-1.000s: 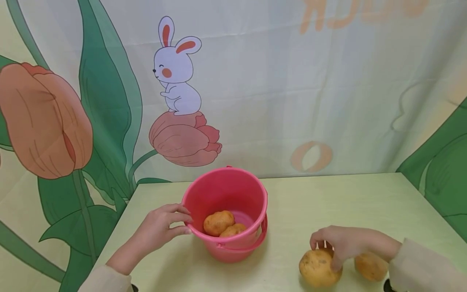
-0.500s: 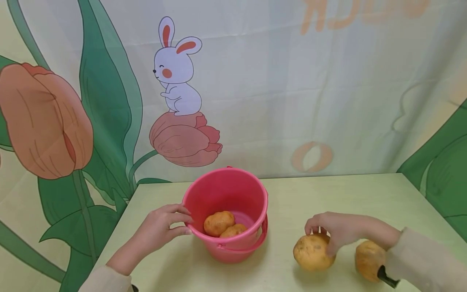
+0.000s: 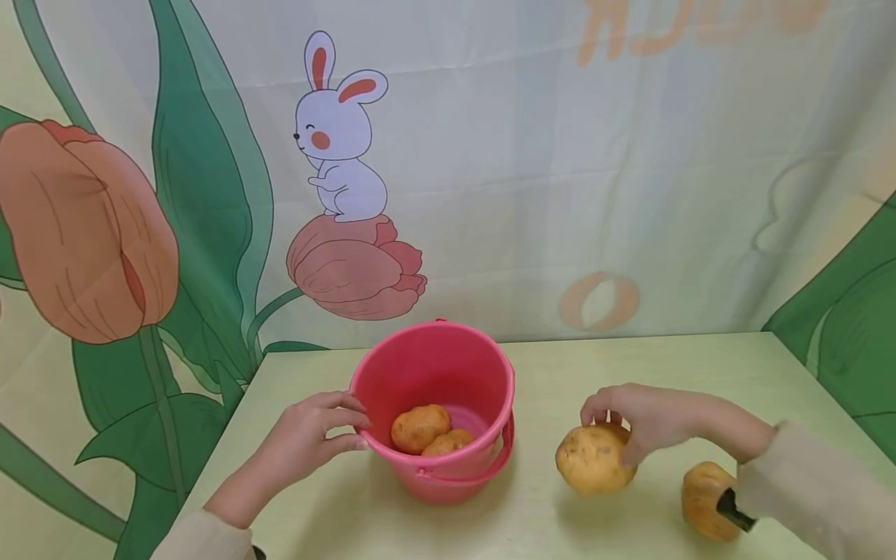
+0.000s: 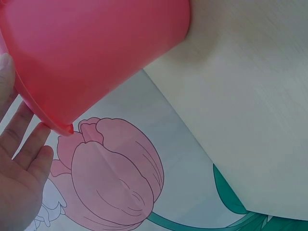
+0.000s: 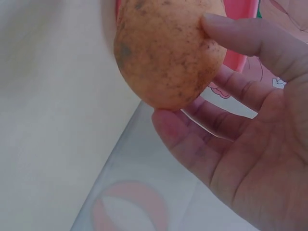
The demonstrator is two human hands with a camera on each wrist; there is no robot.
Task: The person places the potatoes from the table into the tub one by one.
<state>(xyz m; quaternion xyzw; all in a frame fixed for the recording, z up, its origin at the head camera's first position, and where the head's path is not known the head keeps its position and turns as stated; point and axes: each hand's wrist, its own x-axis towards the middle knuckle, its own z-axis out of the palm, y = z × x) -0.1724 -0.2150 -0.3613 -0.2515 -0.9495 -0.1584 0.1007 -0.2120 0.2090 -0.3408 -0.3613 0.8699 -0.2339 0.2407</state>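
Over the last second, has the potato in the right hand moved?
Yes. The potato in the right hand has risen and shifted left, closer to the pink bucket.

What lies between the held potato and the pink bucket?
Only bare table separates the potato in the right hand from the bucket, in the head view.
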